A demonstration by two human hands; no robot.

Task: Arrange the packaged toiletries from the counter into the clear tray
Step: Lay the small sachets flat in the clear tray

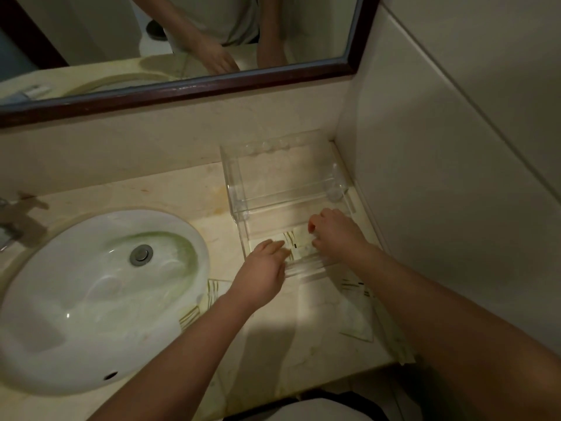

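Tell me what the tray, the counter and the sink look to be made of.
Tray: clear hard plastic, probably acrylic; the counter shows through and its edges catch light.
Counter: polished cream stone, likely marble; faint veining and stains.
Sink: glossy white ceramic by its highlights, greenish staining near the metal drain.

Dim, warm light is falling on a bathroom table (188, 189), pooling brightest near its far right corner around a clear tray (243, 189). Both forearms are casting a broad dark shadow across the table's near edge. The white sink (91, 299) is showing small glints. Wide-angle distortion is bowing the mirror frame (182, 89), and the whole view is looking soft and slightly smeared.
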